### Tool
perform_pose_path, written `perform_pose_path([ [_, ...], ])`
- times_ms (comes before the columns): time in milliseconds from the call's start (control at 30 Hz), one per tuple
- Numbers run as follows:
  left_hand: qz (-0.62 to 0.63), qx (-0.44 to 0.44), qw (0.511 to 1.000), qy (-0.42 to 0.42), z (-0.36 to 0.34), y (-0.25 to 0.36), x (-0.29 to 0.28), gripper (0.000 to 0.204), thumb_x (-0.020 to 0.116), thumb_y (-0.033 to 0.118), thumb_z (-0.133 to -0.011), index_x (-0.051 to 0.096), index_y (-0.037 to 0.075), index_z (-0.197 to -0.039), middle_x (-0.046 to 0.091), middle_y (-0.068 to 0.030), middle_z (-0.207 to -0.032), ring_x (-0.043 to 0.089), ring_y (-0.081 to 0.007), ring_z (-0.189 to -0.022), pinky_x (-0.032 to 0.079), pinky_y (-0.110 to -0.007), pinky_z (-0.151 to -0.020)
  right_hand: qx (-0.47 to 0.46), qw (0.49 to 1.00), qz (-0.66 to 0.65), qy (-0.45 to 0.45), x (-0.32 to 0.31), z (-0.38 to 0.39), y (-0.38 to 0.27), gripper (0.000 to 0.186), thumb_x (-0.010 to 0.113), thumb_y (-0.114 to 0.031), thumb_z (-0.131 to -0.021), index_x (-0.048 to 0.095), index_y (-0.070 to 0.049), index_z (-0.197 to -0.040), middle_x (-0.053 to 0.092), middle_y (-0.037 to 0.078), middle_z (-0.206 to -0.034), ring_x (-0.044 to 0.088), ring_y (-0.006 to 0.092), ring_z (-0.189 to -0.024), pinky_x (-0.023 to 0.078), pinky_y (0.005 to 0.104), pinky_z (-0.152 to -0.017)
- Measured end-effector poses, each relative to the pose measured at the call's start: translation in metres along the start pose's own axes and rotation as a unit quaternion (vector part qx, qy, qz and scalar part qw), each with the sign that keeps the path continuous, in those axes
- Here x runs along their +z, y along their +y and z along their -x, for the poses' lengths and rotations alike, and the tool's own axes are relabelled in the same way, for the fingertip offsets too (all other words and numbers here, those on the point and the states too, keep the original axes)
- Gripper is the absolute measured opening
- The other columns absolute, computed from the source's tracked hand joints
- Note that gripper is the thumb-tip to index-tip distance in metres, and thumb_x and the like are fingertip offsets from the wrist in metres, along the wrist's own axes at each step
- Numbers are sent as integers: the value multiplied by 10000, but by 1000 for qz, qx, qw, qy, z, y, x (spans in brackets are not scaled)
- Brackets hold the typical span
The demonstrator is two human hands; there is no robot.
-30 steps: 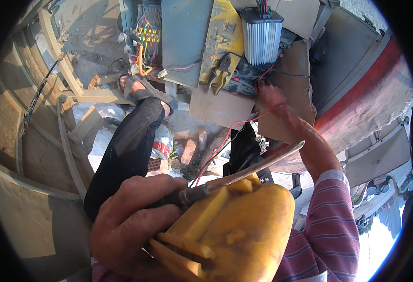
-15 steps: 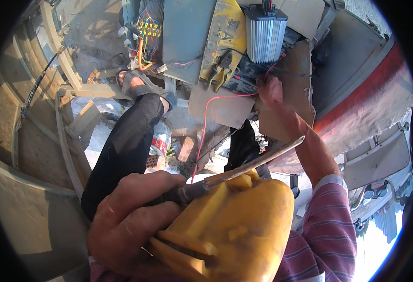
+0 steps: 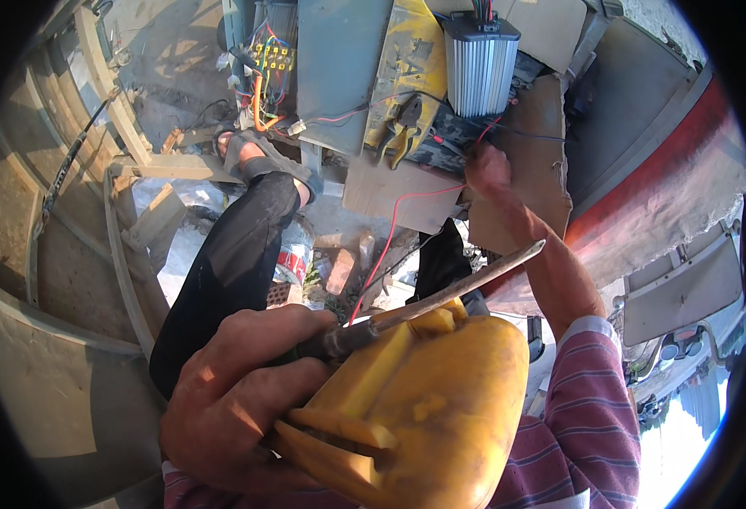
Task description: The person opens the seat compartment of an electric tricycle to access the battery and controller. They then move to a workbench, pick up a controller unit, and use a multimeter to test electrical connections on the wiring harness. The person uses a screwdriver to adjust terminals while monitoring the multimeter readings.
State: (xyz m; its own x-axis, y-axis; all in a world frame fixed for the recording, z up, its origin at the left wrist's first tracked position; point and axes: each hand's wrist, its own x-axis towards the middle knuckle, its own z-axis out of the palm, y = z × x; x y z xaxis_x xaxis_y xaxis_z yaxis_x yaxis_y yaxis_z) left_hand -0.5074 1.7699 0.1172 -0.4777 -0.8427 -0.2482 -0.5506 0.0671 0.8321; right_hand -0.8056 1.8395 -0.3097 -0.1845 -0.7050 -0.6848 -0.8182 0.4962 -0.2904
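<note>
Step, as judged: wire routing; right hand [image 3: 487,172] seemingly pinches red wire [image 3: 432,192]; left hand [image 3: 237,394] grips pointed tool [image 3: 453,294] (dark-handled); next move calls for steady wire control.

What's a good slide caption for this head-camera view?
Left hand gripping a dark-handled rod, right hand at a red wire near a finned metal box, pliers lying close by.

Hard sunlight throws shadows [image 3: 127,411]; lower-right glare [image 3: 687,454] seems overexposed.
</note>
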Motion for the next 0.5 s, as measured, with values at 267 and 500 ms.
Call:
perform_pose_path([
  [267,3,-73,996,49,-3,10,4,311,786,252,-855,623,0,-937,697,-255,-1040,703,-297,-853,566,-374,-723,-11,999,-37,6,3,4,2,271,585,-243,-926,667,-15,-1049,721,286,-1079,690,496,-1023,560,570,-908],
  [500,1,-66,996,55,-1,6,4,314,798,248,-839,622,6,-936,696,-247,-1039,701,-292,-842,564,-365,-710,-153,982,75,-86,-8,-12,13,305,568,-256,-947,701,8,-1023,694,341,-1046,667,503,-1061,551,550,-935],
])
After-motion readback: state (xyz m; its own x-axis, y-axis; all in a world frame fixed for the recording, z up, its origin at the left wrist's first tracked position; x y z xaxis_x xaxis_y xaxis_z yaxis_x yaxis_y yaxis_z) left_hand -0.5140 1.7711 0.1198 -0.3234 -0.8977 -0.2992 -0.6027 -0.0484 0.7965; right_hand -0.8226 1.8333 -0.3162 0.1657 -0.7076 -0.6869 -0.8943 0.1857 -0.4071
